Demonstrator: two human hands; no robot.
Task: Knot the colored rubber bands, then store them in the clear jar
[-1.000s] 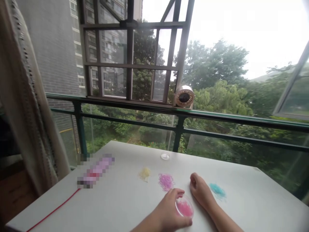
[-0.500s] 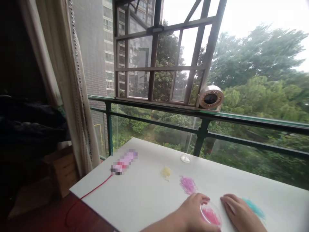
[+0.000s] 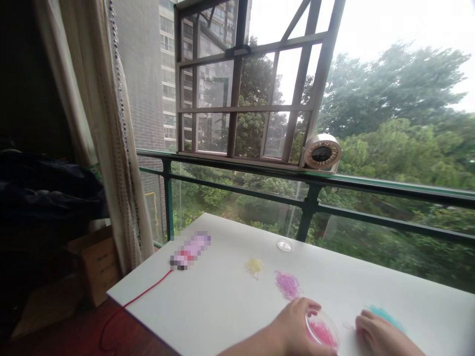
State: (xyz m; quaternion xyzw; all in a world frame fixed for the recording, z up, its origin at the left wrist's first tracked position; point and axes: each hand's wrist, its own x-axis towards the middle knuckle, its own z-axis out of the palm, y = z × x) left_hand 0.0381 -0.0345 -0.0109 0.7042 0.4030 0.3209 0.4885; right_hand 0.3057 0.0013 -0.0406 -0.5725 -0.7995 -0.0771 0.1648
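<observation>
My left hand [image 3: 291, 329] is wrapped round a small clear round container [image 3: 336, 329] at the lower middle right. Pink thin pieces [image 3: 322, 332] lie inside it. To the right, my right hand [image 3: 382, 331] rests low on the table with its fingers curled together; what they hold, if anything, is hidden. A pile of teal thin strands [image 3: 386, 316] lies just beyond the right hand. Past my left fingertips is a pile of purple strands [image 3: 287, 285], and farther left a smaller pale yellow pile [image 3: 254, 266].
A small clear round lid or dish [image 3: 284, 245] lies near the far edge of the white table [image 3: 208, 301]. At the left is a blurred-out purple object [image 3: 191, 251] with a red cord [image 3: 148, 287]. A round fan-like device [image 3: 322, 151] stands on the green railing [image 3: 237, 184].
My right hand has moved right, away from the container toward the teal pile, and its fingers have curled in. My left hand keeps hold of the container in nearly the same place.
</observation>
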